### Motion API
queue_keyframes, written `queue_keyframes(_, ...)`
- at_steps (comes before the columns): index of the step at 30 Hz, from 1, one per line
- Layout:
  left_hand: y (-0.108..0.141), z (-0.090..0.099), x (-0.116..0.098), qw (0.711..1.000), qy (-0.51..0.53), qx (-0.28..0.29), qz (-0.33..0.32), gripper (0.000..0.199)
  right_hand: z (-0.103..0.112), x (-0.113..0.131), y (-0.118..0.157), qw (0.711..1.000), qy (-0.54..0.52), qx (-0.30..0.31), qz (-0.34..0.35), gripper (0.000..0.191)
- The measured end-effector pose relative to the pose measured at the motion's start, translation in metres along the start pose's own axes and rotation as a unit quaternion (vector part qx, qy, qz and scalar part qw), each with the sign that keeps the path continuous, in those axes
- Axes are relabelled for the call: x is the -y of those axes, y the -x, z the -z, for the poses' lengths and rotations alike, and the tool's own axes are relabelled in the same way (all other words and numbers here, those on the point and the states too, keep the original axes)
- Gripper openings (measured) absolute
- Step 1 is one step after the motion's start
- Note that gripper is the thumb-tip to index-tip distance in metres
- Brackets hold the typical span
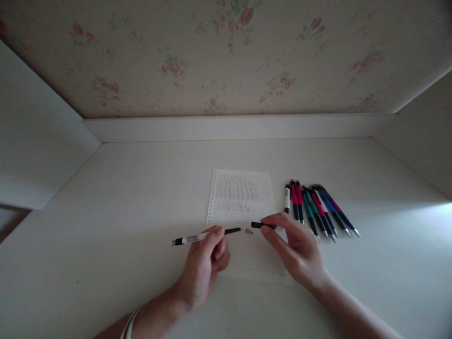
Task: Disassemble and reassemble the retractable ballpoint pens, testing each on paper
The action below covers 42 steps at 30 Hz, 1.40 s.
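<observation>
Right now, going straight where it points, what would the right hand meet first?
Likely the white pen in the left hand, tip first; a small piece lies nearby, and depth is unclear.

You have a white tabletop [141,188] spread wide, dim overall, brighter toward the right edge. Beyond it, a white upstand [229,127] runs along the back; above that, floral wallpaper [173,67], cream ground, pink-red roses with green leaves. White side panel [42,113] on your left, grayish side panel [420,136] on your right. Far left edge: a brown-edged object [14,221], cut off, identity unclear. Near center, a handwritten sheet [240,188], punched holes down its left side; script too small to read. Right of it, a cluster of pens [319,207]: pink-red, green, white, blue and purple barrels, mostly black grips, several tips toward you.
</observation>
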<state>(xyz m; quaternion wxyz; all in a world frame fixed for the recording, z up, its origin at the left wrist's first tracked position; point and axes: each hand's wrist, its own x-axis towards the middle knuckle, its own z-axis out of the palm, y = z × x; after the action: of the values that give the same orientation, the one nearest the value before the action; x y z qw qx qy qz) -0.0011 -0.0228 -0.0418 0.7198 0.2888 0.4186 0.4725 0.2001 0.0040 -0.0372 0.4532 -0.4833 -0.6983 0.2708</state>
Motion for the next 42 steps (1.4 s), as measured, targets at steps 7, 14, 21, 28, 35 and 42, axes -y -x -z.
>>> queue_keyframes(7,0.0,0.0,-0.002,1.0,0.019,0.019,0.006,0.05,-0.005,-0.014,0.0,0.966,0.229,0.033,0.114,0.011)
queue_keyframes(14,0.001,0.002,-0.002,0.999,0.002,0.036,0.004,0.048,-0.008,-0.009,0.004,0.951,0.282,0.072,0.102,0.015)
queue_keyframes(21,0.004,0.004,-0.003,0.999,-0.021,0.048,0.007,0.047,-0.009,-0.006,0.003,0.96,0.254,0.084,0.086,0.017)
queue_keyframes(28,0.003,0.007,0.0,0.995,-0.074,0.064,0.006,0.049,-0.004,0.005,0.0,0.996,0.062,0.001,0.061,0.014)
queue_keyframes(35,0.009,0.003,-0.01,0.974,-0.2,0.104,0.014,0.047,-0.002,0.016,0.003,0.982,-0.099,0.156,-0.023,0.017)
queue_keyframes(42,0.012,0.002,-0.006,0.987,-0.118,0.104,-0.029,0.034,-0.004,0.009,0.005,0.91,-0.346,0.063,-0.219,0.012)
